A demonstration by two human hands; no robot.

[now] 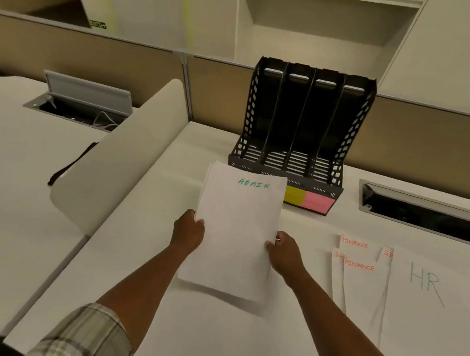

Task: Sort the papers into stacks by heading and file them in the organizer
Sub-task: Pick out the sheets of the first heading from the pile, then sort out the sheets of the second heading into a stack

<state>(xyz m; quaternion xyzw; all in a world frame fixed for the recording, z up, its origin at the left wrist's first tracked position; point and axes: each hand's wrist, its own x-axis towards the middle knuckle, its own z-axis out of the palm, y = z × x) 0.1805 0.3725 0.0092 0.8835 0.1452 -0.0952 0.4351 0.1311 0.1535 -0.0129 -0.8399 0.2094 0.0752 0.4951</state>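
Observation:
A stack of white papers headed ADMIN in green (235, 231) is held just above the white desk (206, 338). My left hand (188, 233) grips its left edge and my right hand (283, 253) grips its right edge. Right behind the stack stands the black organizer (299, 132) with several upright slots, all looking bare, and yellow and pink labels (310, 200) on its front. To the right lie overlapping papers headed FINANCE in red (363, 281), with a sheet marked HR (431, 308) on top of them.
A curved beige divider panel (123, 157) rises at the left of the desk. Open cable trays sit at the back left (79, 103) and back right (432, 212). A partition wall and shelves stand behind the organizer.

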